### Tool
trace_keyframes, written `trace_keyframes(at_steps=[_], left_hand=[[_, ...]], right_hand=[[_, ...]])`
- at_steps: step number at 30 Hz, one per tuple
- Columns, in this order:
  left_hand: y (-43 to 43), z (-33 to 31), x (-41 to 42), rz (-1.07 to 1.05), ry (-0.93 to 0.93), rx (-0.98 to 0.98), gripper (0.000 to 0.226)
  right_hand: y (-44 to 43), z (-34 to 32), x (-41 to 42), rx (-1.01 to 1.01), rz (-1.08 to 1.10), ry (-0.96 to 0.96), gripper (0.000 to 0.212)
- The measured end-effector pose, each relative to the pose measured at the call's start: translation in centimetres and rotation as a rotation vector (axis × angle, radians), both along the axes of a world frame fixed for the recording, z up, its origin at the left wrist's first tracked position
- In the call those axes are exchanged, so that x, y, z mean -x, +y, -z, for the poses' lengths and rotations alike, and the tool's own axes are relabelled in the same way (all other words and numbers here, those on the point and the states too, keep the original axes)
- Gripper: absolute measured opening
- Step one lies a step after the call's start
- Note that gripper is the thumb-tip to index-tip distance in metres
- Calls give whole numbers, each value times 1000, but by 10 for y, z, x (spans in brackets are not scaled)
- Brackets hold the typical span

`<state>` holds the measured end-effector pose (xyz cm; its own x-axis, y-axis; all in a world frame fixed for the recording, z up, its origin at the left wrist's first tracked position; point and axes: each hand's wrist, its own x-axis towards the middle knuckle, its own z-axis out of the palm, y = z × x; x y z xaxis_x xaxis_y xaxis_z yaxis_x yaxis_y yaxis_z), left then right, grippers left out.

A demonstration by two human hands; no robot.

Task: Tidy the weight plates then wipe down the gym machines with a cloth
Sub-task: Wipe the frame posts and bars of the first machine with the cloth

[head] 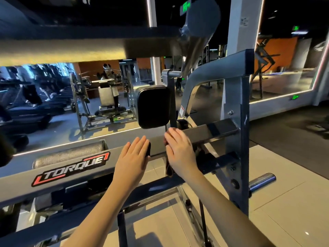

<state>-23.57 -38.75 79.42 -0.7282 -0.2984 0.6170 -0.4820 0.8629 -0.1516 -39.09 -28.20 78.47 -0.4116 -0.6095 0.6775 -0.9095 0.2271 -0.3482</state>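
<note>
A grey gym machine marked TORQUE runs across in front of me, its sloping bar rising to the right. My left hand lies flat on that bar with straight fingers, and a dark edge of cloth shows at its fingertips. My right hand sits further up the bar with its fingers bent over a dark cloth, whose end hangs down below the palm. No weight plate is in view.
A black pad stands just behind the hands. A grey upright post joins the bar at the right, with a bare plate peg low beside it. A wall mirror reflects other machines. Pale tiled floor lies below.
</note>
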Motion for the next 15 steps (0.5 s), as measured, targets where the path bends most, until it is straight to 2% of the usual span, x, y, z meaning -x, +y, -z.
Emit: trace_keyframes(at_steps=[2, 5, 7, 8, 12, 15], left_hand=[[0, 0, 0, 1, -3, -15, 59], [0, 0, -1, 2, -19, -46, 61], [1, -1, -1, 6, -18, -57, 61], [1, -1, -2, 8, -15, -64, 61], [4, -6, -6, 23, -29, -132, 60], [6, -10, -11, 84, -16, -175, 61]], right_hand=[[8, -3, 19, -56, -67, 36, 43], [7, -10, 50, -5, 178, -54, 41], [-4, -14, 35, 57, 320, -123, 41], [-11, -12, 21, 63, 308, -118, 41], [-5, 0, -10, -31, -8, 38, 43], [-3, -6, 22, -74, 42, 99, 43]])
